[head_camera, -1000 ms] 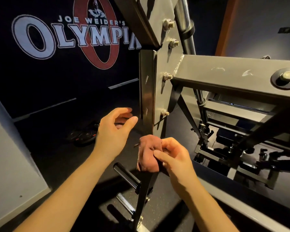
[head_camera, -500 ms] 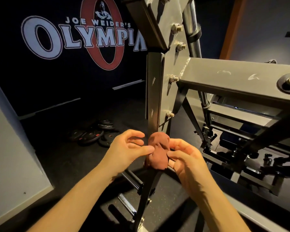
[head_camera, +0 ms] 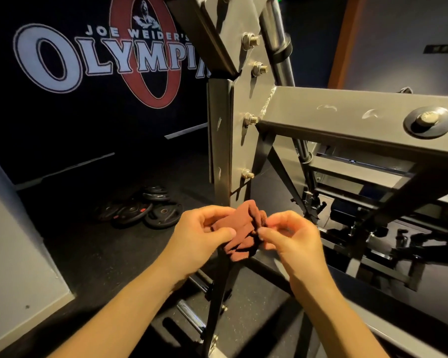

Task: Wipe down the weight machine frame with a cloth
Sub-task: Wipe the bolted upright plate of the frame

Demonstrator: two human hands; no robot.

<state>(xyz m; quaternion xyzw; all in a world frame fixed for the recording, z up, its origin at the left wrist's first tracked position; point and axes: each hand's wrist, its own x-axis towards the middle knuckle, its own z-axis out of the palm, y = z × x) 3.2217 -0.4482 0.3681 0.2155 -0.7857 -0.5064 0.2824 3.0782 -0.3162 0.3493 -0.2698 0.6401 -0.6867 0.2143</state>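
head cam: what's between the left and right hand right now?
The reddish-brown cloth, bunched, pinched by the left hand and right hand. The frame's upright post stands just behind it. Head view only.

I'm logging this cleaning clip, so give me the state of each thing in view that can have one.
Reddish-brown cloth: bunched, pinched between both hands, in front of the post.
Left hand: pinches the cloth.
Right hand: pinches the cloth.
Grey steel machine frame: paint scuffed, bolts in place.
Black round weight plates: lying piled on the floor.
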